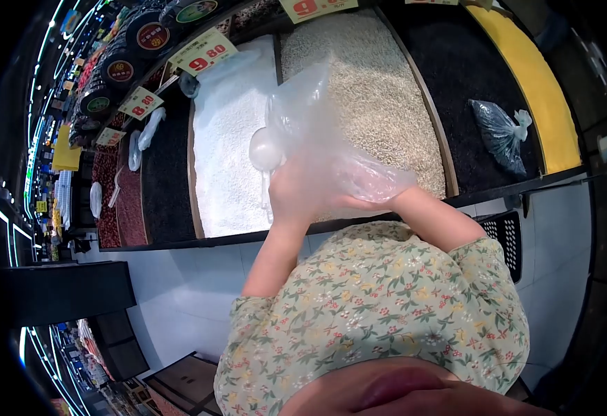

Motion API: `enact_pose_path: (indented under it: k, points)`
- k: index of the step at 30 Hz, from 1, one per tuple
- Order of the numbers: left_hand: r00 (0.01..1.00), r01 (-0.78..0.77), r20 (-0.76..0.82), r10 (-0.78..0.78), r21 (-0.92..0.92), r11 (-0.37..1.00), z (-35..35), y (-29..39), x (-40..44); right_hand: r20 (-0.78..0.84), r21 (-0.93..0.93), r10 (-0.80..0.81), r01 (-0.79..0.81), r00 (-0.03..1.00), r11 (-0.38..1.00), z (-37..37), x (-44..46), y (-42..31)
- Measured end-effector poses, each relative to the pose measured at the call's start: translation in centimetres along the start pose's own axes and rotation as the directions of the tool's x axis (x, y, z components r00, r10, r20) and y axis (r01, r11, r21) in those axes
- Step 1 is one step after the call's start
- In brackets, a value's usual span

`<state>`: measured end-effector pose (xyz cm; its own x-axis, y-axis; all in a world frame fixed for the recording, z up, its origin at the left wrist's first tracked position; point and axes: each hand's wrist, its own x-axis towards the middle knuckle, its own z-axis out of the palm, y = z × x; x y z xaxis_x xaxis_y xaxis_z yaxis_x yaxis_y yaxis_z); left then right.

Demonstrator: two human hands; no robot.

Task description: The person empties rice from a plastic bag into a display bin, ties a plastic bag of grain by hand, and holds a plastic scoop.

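Note:
A clear plastic bag [300,104] hangs puffed out between my two hands, over the bins of grain. My left hand [295,187] is closed on its lower part; its fingers are blurred. Film from the bag lies over my right hand [376,194], which grips it from the other side, fingers partly hidden. Just left of my left hand, a translucent scoop [266,150] rests on the white rice [223,139], its handle pointing toward me. Pale oat-like grain [386,104] fills the bin behind the bag.
Bins of black grain [449,62] and yellow grain [546,83] lie to the right. A tied plastic bag [501,135] sits on the black grain. Price signs [203,52] and dark round containers [119,69] line the back left. A black bin edge [158,245] runs before me.

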<state>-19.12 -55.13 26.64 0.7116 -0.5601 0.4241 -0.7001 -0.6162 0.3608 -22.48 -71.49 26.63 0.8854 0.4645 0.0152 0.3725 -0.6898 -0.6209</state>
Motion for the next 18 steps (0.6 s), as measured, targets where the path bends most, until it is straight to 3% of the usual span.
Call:
enact_pose_path:
  k: [1,2,3,4,6,7,8,9,10,11,12,14,15,16,18]
  points:
    - [0.996,-0.008,-0.094,0.0,-0.08,0.997,0.8,-1.3,-0.5,0.005,-0.01,-0.005,0.005,1.0,1.0,-1.5,-0.4,-1.4]
    - [0.982,-0.022,-0.188,-0.008,-0.157,0.987,1.3,-2.3,-0.9,0.055,0.137,0.114,-0.12,0.992,0.983,-3.4,-0.9,-3.4]
    - [0.979,-0.02,-0.202,-0.012,-0.156,0.987,1.3,-2.8,-1.1,0.121,0.271,0.222,-0.248,0.967,0.93,-4.1,-1.3,-4.8]
    - [0.972,0.019,-0.225,-0.063,-0.19,0.982,1.3,-3.2,-1.3,0.124,0.259,0.216,-0.242,0.968,0.935,-1.9,-2.1,-3.6]
    - [0.958,0.058,-0.261,-0.119,-0.228,0.972,1.5,-3.6,-1.8,-0.288,0.246,0.029,0.045,0.957,0.968,4.9,-5.0,1.9]
    - [0.956,0.152,-0.168,-0.241,-0.419,0.895,1.5,-3.6,-2.0,-0.282,0.235,0.021,0.048,0.959,0.971,6.2,-6.0,3.0]
    - [0.94,0.246,-0.052,-0.338,-0.585,0.773,1.7,-3.7,-2.3,-0.319,0.221,0.125,-0.055,0.939,0.974,7.1,-6.8,3.7]
    - [0.937,0.244,-0.062,-0.344,-0.59,0.77,2.3,-4.0,-2.7,-0.357,0.21,0.225,-0.157,0.907,0.965,7.7,-7.3,4.2]
    - [0.92,0.316,0.065,-0.386,-0.704,0.636,3.3,-4.4,-3.2,-0.352,0.199,0.216,-0.153,0.911,0.968,7.9,-7.4,4.2]
    - [0.895,0.386,0.195,-0.401,-0.789,0.478,4.2,-4.5,-3.6,-0.476,0.289,0.263,-0.133,0.839,0.948,8.0,-7.5,4.2]
    - [0.894,0.379,0.182,-0.41,-0.795,0.473,4.9,-4.1,-3.7,-0.582,0.373,0.314,-0.096,0.75,0.923,8.0,-7.5,4.2]
    - [0.847,0.478,0.381,-0.371,-0.851,0.216,6.1,-2.8,-3.7,-0.656,0.279,0.259,-0.092,0.708,0.956,8.3,-7.1,3.8]
    - [0.847,0.47,0.37,-0.381,-0.857,0.211,5.8,-1.7,-3.8,-0.729,0.196,0.211,-0.097,0.652,0.976,8.3,-6.8,3.7]
    - [0.832,0.519,0.463,-0.304,-0.845,0.132,4.4,0.3,-3.5,-0.724,0.187,0.2,-0.091,0.66,0.978,8.5,-6.6,3.8]
    - [0.816,0.559,0.537,-0.215,-0.827,0.055,3.6,1.2,-3.5,-0.531,-0.189,0.094,-0.225,0.842,0.956,8.7,-6.3,4.1]
